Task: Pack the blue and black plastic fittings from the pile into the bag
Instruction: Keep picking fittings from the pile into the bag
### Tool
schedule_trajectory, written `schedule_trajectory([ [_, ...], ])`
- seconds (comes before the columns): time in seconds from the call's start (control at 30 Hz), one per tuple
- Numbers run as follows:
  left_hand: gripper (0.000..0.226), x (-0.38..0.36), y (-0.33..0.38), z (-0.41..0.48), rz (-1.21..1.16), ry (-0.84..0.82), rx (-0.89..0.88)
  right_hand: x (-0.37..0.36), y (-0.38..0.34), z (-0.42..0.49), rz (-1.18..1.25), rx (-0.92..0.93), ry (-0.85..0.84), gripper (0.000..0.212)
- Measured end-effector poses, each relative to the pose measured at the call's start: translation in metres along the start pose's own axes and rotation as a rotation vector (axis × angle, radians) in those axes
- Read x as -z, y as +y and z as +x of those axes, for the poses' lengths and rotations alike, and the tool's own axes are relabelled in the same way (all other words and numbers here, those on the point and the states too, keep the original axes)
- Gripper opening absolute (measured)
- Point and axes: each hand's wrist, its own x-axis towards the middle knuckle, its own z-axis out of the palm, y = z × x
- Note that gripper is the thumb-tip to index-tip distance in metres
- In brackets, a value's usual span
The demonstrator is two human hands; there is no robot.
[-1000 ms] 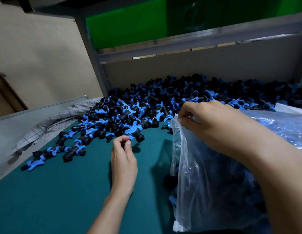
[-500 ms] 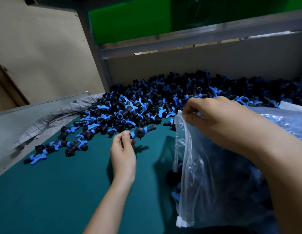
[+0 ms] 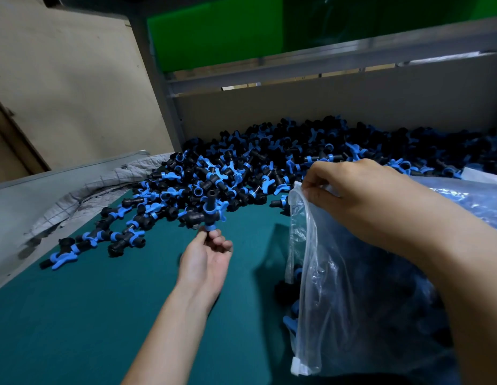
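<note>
A large pile of blue and black plastic fittings (image 3: 269,162) covers the back of the green table (image 3: 75,315). My left hand (image 3: 205,259) pinches one fitting (image 3: 210,211) by its lower end and holds it upright, lifted just in front of the pile's near edge. My right hand (image 3: 361,195) grips the top rim of a clear plastic zip bag (image 3: 353,301) and holds its mouth open at the right. Several dark fittings show through the bag's lower part.
A grey quilted cloth (image 3: 103,187) lies bunched along the table's left edge beside a grey ledge. A beige board closes the back behind the pile. A strand of loose fittings (image 3: 97,240) trails toward the front left.
My left hand has lifted the pinched fitting off the table and turned it upright, drawing back a little from the pile. My right hand keeps its grip on the bag rim.
</note>
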Motion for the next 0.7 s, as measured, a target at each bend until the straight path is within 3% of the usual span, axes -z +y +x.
schedule_trajectory([
  [0.07, 0.024, 0.004, 0.003, 0.002, -0.124, 0.003, 0.119, 0.0, 0.0, 0.0, 0.001, -0.001, -0.002, 0.019],
  [0.23, 0.025, 0.003, 0.005, 0.0, -0.172, 0.02, 0.184, -0.001, 0.001, 0.0, -0.007, 0.004, 0.009, 0.018],
  [0.5, 0.02, -0.001, 0.001, -0.005, 0.237, -0.058, -0.145, -0.001, 0.001, 0.001, -0.004, 0.007, 0.021, 0.018],
  [0.7, 0.024, -0.003, 0.001, -0.012, 0.224, -0.155, -0.085, 0.0, 0.0, -0.001, 0.007, 0.008, 0.017, 0.017],
])
